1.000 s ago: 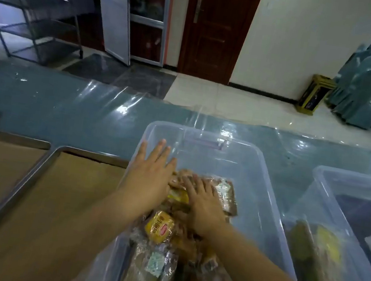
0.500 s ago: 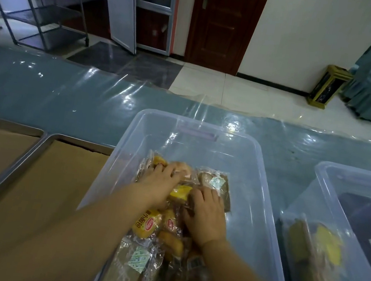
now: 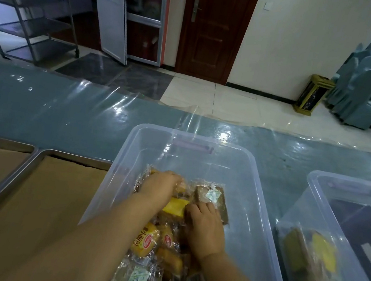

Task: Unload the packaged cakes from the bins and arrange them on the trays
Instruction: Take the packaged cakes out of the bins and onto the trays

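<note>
Left hand (image 3: 158,187) and right hand (image 3: 205,231), flat above the pile a second ago, now curl round packaged cakes (image 3: 148,242) inside the clear bin (image 3: 250,197), so a handful seems ready for the paper-lined tray (image 3: 41,191).

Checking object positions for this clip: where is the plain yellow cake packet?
Head view: the yellow cake packet lies in the centre clear bin, between the left hand and right hand, beside a brown cake packet.
</note>
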`<control>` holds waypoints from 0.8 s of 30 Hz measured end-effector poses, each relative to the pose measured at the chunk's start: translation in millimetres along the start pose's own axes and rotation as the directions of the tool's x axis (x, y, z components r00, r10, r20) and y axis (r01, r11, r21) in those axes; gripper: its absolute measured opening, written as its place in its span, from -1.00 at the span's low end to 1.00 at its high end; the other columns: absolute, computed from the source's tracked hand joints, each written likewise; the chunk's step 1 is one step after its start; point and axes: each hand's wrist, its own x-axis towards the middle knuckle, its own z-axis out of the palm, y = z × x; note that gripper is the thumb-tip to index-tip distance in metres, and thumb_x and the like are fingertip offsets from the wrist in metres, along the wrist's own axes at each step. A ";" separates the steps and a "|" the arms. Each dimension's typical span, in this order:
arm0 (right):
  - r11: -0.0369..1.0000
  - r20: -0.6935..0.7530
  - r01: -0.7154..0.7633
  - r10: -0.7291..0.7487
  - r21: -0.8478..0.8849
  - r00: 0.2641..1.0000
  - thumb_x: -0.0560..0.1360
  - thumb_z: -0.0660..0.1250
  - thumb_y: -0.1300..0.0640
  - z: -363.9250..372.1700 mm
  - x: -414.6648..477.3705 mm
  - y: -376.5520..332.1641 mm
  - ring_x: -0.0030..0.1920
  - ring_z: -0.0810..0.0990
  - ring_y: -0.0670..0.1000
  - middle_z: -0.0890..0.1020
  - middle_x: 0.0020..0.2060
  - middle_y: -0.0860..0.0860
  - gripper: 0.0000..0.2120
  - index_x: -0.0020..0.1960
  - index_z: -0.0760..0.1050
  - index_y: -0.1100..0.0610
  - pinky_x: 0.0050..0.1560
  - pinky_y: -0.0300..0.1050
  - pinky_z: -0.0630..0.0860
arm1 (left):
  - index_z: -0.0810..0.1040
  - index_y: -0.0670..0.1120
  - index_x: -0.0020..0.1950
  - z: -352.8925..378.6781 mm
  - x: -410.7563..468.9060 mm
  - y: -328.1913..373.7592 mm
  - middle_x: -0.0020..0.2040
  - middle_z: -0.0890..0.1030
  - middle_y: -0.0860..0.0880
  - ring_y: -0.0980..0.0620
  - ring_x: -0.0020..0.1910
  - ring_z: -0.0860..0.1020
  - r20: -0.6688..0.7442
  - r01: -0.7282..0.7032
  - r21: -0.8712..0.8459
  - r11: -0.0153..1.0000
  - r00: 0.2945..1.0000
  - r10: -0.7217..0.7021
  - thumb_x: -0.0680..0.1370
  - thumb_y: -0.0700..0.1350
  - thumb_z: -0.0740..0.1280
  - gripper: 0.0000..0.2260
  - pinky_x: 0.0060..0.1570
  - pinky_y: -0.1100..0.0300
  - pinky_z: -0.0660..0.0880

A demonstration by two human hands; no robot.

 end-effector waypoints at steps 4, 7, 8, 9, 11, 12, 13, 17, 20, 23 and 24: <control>0.996 0.069 -0.003 0.009 -0.085 0.998 0.23 0.54 0.01 0.0 0.3 -4.4 -0.06 0.56 0.12 0.61 -0.06 0.04 -0.50 0.15 0.54 0.01 -0.05 0.02 0.55 | 0.40 -0.04 -0.19 -36.8 1.8 10.5 -0.26 0.51 -0.01 0.00 -0.31 0.45 -0.128 0.081 0.083 0.993 0.989 -0.070 0.48 -0.22 0.23 -0.90 -0.38 0.17 0.25; 0.993 0.026 0.058 -0.056 -0.104 0.998 0.22 0.56 0.09 -1.5 3.6 -8.6 -0.12 0.58 0.12 0.62 -0.12 0.03 -0.58 0.07 0.61 -0.02 -0.12 0.00 0.56 | 0.42 -0.06 -0.09 -67.3 -0.9 3.8 -0.35 0.41 0.01 -0.01 -0.36 0.39 -0.233 0.047 0.135 0.990 0.972 -0.014 0.53 -0.17 0.21 -0.97 -0.44 0.17 0.17; 0.990 -0.004 0.088 -0.089 -0.113 0.996 0.18 0.59 0.12 -3.0 4.4 -9.7 -0.19 0.58 0.09 0.62 -0.20 0.00 -0.62 -0.02 0.64 -0.02 -0.19 -0.04 0.56 | 0.41 -0.06 -0.06 -75.8 -4.1 -0.7 -0.35 0.39 0.02 -0.02 -0.36 0.40 -0.276 0.033 0.154 0.988 0.961 0.011 0.56 -0.14 0.20 -0.98 -0.45 0.16 0.18; 0.990 -0.037 0.096 -0.100 -0.103 0.994 0.15 0.60 0.16 -5.1 5.0 -10.8 -0.24 0.58 0.08 0.63 -0.25 -0.01 -0.65 -0.09 0.66 -0.01 -0.25 -0.08 0.55 | 0.38 -0.05 -0.07 -83.2 -7.7 -5.6 -0.37 0.37 0.02 -0.02 -0.38 0.39 -0.318 0.026 0.162 0.986 0.948 0.028 0.58 -0.11 0.19 -0.95 -0.46 0.16 0.17; 0.999 -0.110 0.038 -0.039 -0.007 0.993 0.20 0.57 0.22 -9.8 6.2 -12.2 -0.27 0.59 0.09 0.64 -0.28 0.00 -0.70 -0.10 0.66 0.05 -0.31 -0.11 0.53 | 0.35 -0.04 -0.12 -93.3 -17.7 -18.2 -0.38 0.39 0.02 -0.02 -0.40 0.38 -0.376 0.038 0.109 0.993 0.926 0.006 0.60 -0.06 0.16 -0.87 -0.46 0.16 0.16; 0.999 -0.156 -0.015 0.023 0.051 0.988 0.26 0.54 0.23 -13.1 7.2 -12.8 -0.27 0.59 0.10 0.65 -0.28 0.02 -0.76 -0.09 0.64 0.08 -0.32 -0.11 0.51 | 0.37 -0.04 -0.12 -96.5 -23.1 -25.4 -0.36 0.44 0.00 -0.04 -0.39 0.41 -0.400 0.041 0.060 0.997 0.916 -0.013 0.61 -0.04 0.14 -0.85 -0.44 0.16 0.20; 0.992 -0.200 -0.072 0.092 0.105 0.975 0.33 0.50 0.21 -17.4 7.2 -13.3 -0.27 0.58 0.10 0.64 -0.27 0.03 -0.83 -0.09 0.63 0.10 -0.33 -0.12 0.49 | 0.39 -0.04 -0.11 -98.1 -29.3 -32.3 -0.33 0.48 -0.02 -0.04 -0.37 0.44 -0.432 0.041 0.013 0.999 0.901 -0.032 0.62 -0.03 0.12 -0.84 -0.42 0.16 0.24; 0.947 -0.343 -0.194 0.276 0.255 0.898 0.42 0.41 0.22 -35.9 5.5 -7.6 -0.29 0.53 0.08 0.58 -0.17 0.02 -0.92 -0.14 0.51 0.14 -0.34 -0.18 0.32 | 0.43 -0.07 -0.10 -95.3 -45.6 -46.2 -0.28 0.50 -0.02 -0.05 -0.32 0.45 -0.544 -0.001 -0.163 0.987 0.835 -0.089 0.62 -0.04 0.14 -0.83 -0.36 0.13 0.25; 0.932 -0.276 -0.301 0.349 0.202 0.896 0.47 0.34 0.15 -44.0 0.2 1.3 -0.22 0.54 0.12 0.57 0.02 0.02 -0.87 -0.01 0.50 0.17 -0.28 -0.15 0.33 | 0.42 -0.05 -0.14 -87.3 -46.3 -44.6 -0.30 0.48 0.00 -0.04 -0.34 0.43 -0.496 -0.068 -0.190 0.979 0.868 -0.036 0.61 -0.06 0.17 -0.84 -0.40 0.14 0.20; 0.957 -0.071 -0.272 0.266 -0.102 0.961 0.48 0.26 0.26 -37.8 -1.8 -0.4 -0.09 0.55 0.18 0.56 0.09 0.11 -0.82 0.08 0.47 0.20 -0.21 -0.08 0.37 | 0.44 -0.06 -0.15 -83.0 -43.8 -48.3 -0.34 0.48 0.01 0.02 -0.41 0.40 -0.470 -0.092 -0.137 0.986 0.883 0.017 0.61 -0.04 0.17 -0.82 -0.46 0.21 0.18; 0.955 0.012 -0.240 0.246 -0.177 0.969 0.48 0.22 0.29 -33.3 -0.7 -4.0 -0.05 0.54 0.19 0.55 0.11 0.13 -0.81 0.09 0.45 0.19 -0.19 -0.08 0.37 | 0.46 -0.07 -0.14 -82.2 -43.4 -49.8 -0.34 0.50 -0.01 0.01 -0.41 0.42 -0.463 -0.091 -0.120 0.989 0.886 0.026 0.60 -0.03 0.17 -0.81 -0.46 0.20 0.21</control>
